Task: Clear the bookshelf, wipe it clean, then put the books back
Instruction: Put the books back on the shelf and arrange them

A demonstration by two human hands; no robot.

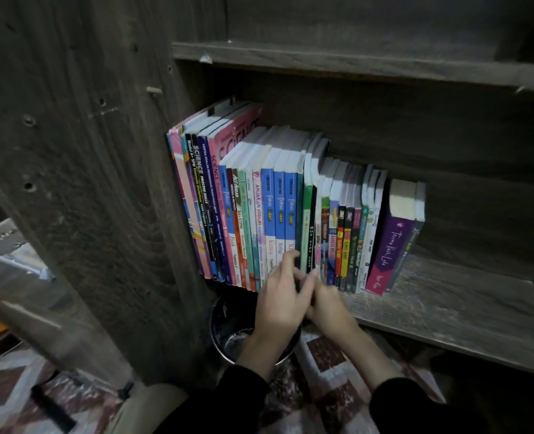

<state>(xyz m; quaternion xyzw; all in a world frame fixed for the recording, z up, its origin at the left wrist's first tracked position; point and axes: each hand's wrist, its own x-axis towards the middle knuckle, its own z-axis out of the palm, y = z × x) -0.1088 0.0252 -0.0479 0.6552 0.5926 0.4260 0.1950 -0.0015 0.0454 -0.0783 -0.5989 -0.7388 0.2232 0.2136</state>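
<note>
Roughly two dozen colourful paperback books (272,214) stand packed on the dark wooden shelf (447,305), so clearing hasn't begun, I'd judge. Left hand (282,297) & right hand (329,306) meet at the spine feet mid-row. The thin green-spined book (306,220) is at 12 o'clock from both, long axis running 12–6. Each grip bends onto the spines, but blur hides whether either is clamped: can't tell. Right hand looks nearer; the pull prob. goes toward 6 o'clock, where a round black bin (228,327) sits below.
</note>
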